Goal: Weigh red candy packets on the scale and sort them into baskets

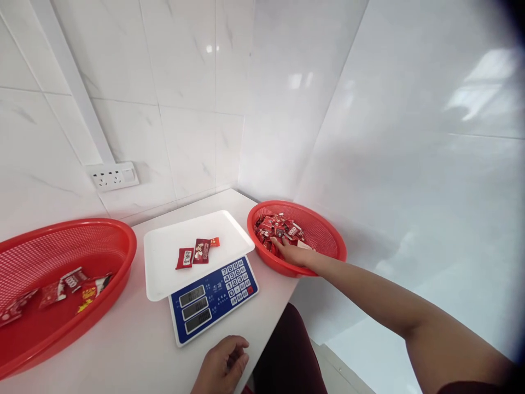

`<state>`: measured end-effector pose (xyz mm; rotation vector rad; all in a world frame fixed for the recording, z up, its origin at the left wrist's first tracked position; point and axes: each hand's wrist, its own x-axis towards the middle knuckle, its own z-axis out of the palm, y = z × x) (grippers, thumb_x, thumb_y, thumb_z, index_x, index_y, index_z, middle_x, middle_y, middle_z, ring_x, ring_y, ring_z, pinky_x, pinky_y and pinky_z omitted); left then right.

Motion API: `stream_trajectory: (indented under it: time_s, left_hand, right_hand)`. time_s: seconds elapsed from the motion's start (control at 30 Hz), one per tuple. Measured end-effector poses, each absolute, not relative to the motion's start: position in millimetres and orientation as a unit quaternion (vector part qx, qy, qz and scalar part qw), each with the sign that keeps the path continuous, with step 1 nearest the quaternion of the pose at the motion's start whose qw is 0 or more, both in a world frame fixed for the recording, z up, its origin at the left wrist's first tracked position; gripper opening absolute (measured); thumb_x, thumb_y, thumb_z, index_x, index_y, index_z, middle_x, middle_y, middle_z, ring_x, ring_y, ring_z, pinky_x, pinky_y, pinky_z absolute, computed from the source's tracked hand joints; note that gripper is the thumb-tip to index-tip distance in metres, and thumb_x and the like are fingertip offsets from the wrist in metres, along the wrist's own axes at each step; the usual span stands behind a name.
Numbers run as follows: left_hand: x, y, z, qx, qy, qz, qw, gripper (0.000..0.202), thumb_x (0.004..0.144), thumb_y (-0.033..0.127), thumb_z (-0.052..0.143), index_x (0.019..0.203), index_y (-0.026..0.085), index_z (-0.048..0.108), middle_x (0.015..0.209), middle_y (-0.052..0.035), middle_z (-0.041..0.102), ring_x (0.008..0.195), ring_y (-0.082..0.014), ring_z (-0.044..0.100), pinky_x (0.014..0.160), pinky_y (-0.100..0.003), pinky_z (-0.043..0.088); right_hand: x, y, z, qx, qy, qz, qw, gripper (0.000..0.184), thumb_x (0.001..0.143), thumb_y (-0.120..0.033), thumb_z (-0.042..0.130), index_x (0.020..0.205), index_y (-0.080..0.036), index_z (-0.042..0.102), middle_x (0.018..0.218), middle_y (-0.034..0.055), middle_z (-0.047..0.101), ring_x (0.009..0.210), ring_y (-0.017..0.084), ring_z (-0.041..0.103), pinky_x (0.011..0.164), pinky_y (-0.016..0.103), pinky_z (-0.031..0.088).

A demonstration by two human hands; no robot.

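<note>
My right hand (293, 253) reaches into the right red basket (324, 235). Its fingers are spread on a heap of small red snack packets (273, 223), and I see none gripped. Near the table's front edge, my left hand (221, 365) is loosely curled with a gap between thumb and fingers and nothing visible in it. Beyond it stands a blue-and-white digital scale (217, 298) with a white tray (172, 235) on top. On the tray lie a dark red packet (201, 251), a smaller red packet (185, 258) and an orange-red one (215, 241), close together.
A larger red basket (118, 241) with several wrapped packets (71, 280) inside stands at the left, cut off by the frame. The white table (135, 345) runs up to a tiled wall carrying a socket panel (112, 176). Another wall rises close at the right.
</note>
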<state>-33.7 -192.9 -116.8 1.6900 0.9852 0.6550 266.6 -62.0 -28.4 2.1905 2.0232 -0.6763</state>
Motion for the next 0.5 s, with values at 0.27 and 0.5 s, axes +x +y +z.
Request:
stream_trajectory:
  time_s: [0.27, 0.5]
  left_hand:
    - [-35.4, -190.2, -120.7, 0.717, 0.402, 0.259, 0.507, 0.024, 0.08, 0.034, 0.047, 0.093, 0.019, 0.06, 0.08, -0.0047, 0.064, 0.071, -0.0162, 0.059, 0.065, -0.023, 0.047]
    - [-31.9, -194.6, -116.9, 0.696, 0.417, 0.287, 0.509, 0.023, 0.078, 0.035, 0.048, 0.089, 0.019, 0.061, 0.077, -0.0031, 0.063, 0.07, -0.0157, 0.058, 0.066, -0.023, 0.047]
  right_hand:
    - [280.6, -54.4, -10.9, 0.717, 0.674, -0.16, -0.077, 0.036, 0.077, -0.026, 0.052, 0.112, -0.022, 0.055, 0.106, 0.011, 0.063, 0.089, 0.027, 0.061, 0.073, 0.036, 0.046]
    - [305.0, -46.5, 6.6, 0.706, 0.671, -0.19, -0.122, 0.033, 0.082, -0.022, 0.041, 0.113, -0.017, 0.051, 0.104, 0.007, 0.064, 0.082, 0.016, 0.064, 0.067, 0.024, 0.05]
